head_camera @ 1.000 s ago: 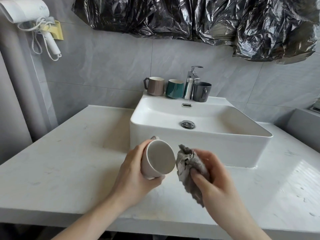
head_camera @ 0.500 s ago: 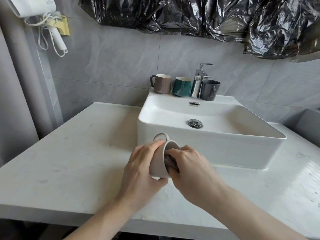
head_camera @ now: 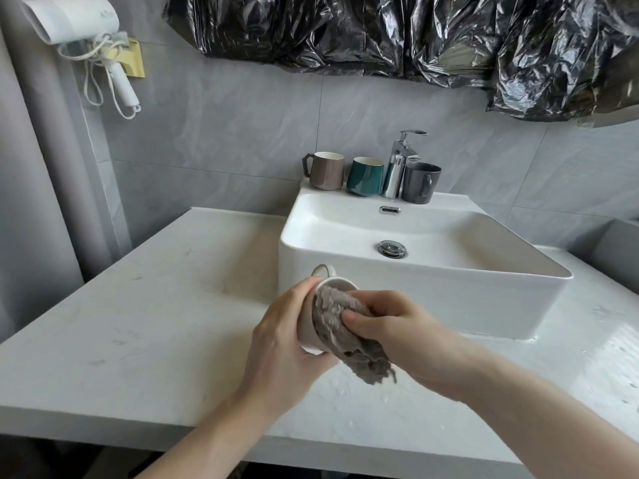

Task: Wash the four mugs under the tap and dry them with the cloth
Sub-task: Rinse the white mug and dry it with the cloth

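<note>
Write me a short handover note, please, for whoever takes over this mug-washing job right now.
Left hand grips the white mug, tilted on its side above the counter.
Right hand pinches the grey cloth, part of it pushed into the mug's mouth.
Brown mug, teal mug and dark grey mug stand on the sink's back ledge by the tap.
Whether those three are washed can't be told.

White sink [head_camera: 408, 299] on pale countertop [head_camera: 145, 326]
</note>
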